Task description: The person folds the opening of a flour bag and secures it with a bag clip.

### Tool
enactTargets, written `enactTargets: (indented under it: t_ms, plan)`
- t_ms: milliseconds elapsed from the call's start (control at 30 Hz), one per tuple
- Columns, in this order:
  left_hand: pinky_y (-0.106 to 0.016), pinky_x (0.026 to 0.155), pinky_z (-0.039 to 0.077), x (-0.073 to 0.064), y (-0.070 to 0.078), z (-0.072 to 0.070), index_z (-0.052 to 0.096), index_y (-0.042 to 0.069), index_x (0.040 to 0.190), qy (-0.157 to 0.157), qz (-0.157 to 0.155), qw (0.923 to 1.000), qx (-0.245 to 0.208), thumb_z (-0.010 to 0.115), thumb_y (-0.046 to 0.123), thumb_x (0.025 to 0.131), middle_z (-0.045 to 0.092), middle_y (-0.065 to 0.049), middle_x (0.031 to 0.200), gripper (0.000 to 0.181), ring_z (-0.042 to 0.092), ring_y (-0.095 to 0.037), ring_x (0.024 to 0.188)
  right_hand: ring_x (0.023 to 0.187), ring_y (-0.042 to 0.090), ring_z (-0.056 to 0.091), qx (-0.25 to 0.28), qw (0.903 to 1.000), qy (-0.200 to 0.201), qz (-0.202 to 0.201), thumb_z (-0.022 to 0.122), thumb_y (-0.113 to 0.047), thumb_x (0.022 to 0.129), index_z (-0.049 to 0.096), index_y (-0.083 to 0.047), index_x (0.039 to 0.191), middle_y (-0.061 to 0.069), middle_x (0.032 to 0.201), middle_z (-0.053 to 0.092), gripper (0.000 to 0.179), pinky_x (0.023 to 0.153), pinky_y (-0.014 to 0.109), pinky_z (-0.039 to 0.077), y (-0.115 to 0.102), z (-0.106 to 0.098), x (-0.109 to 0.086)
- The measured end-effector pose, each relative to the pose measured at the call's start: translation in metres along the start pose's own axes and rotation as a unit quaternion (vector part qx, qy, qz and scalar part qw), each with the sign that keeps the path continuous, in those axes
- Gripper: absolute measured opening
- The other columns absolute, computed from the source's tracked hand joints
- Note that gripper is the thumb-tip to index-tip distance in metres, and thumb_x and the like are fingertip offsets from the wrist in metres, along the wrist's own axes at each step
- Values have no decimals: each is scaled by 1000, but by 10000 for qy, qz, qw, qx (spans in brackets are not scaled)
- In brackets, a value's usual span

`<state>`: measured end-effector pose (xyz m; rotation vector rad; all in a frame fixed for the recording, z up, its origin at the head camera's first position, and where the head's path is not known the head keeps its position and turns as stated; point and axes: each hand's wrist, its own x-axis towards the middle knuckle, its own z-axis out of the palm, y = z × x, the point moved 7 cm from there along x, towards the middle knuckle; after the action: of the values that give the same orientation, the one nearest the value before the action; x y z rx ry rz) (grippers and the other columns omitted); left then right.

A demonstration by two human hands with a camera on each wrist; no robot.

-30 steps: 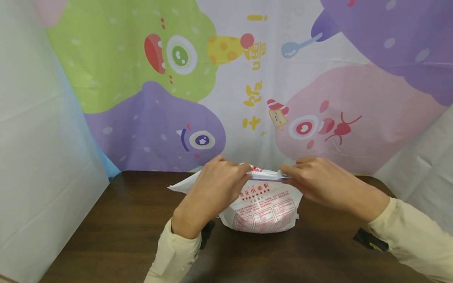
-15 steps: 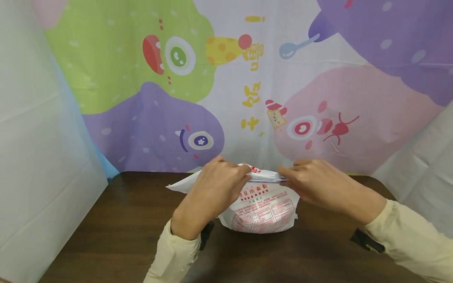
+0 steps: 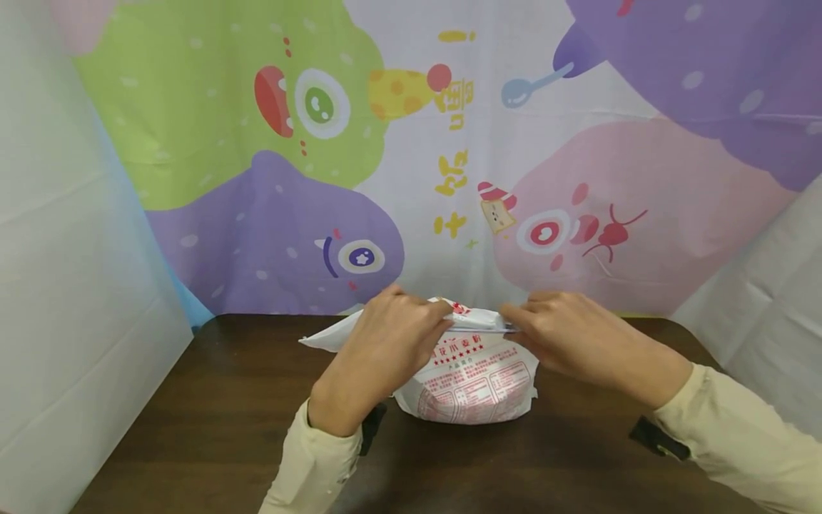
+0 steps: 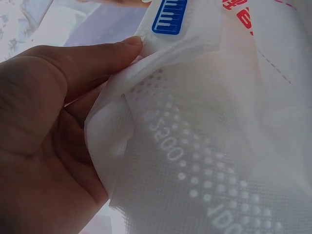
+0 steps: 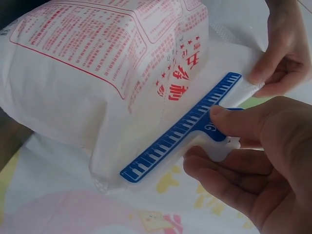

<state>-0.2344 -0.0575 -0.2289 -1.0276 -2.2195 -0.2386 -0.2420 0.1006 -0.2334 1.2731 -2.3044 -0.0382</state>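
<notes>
A white woven flour bag (image 3: 478,396) with red print stands on the table, its top folded over. Across the fold lies a blue bag clip (image 5: 180,129) patterned like piano keys, with a white lower part. My right hand (image 3: 571,332) pinches the clip's handle between thumb and fingers, best seen in the right wrist view. My left hand (image 3: 394,332) grips the folded edge at the bag's other end; in the left wrist view its thumb (image 4: 114,56) presses the fold close to the clip's end. A pointed bag corner sticks out left of that hand.
The dark wooden table (image 3: 212,428) extends to both sides of the bag. Behind it hangs a cartoon-print cloth (image 3: 443,271), and white cloth walls (image 3: 77,250) stand at left and right. Dark straps (image 3: 658,437) sit at the cuffs.
My right hand has shifted slightly left and down with the clip and the bag's right side. The fold has tipped a little; both hands keep their grips. The view has drifted slightly.
</notes>
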Motion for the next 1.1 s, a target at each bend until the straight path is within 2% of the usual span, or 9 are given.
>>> enactTargets:
  t_ms: [267,500,600,767,1000,1100]
  plan:
    - [-35,66,45,0,-4,2,63,14,78,103,-47,9995,-287,73,11,89,52,6,57,15,54,-14,54,75,10,62,827,9917,-611,773,83,-9,79,68,-10,116,-2,89,69,40,66,30,53,17,6,-2]
    - [-35,66,43,1,-9,4,63,15,76,113,-209,9987,-459,72,12,90,49,8,56,17,52,-16,55,87,18,67,863,9919,-383,851,80,-2,80,64,-9,127,5,102,71,50,73,38,56,25,5,-12]
    - [-34,65,42,0,-11,5,65,15,77,109,-301,9981,-533,72,12,90,50,9,57,15,50,-15,55,85,16,66,835,9924,-250,868,77,0,81,65,-9,125,5,101,71,47,71,37,56,29,4,-17]
    - [-33,63,40,0,-11,6,63,16,76,89,-310,9980,-545,71,11,91,47,10,56,17,46,-13,52,80,12,66,821,9925,-246,871,75,0,81,67,-8,121,-1,92,70,42,69,35,55,30,2,-20]
    - [-33,62,39,1,-10,5,62,16,76,62,-338,9982,-482,70,10,91,45,11,55,18,45,-12,51,79,15,65,713,9937,-160,850,79,-20,85,64,-9,126,2,94,70,45,69,36,54,24,1,-11]
    - [-33,61,39,3,-8,4,62,16,76,71,-312,9983,-477,70,10,91,45,11,55,18,44,-12,50,74,13,61,654,9941,-119,857,78,-21,86,65,-10,123,1,92,69,41,65,34,52,22,1,-8]
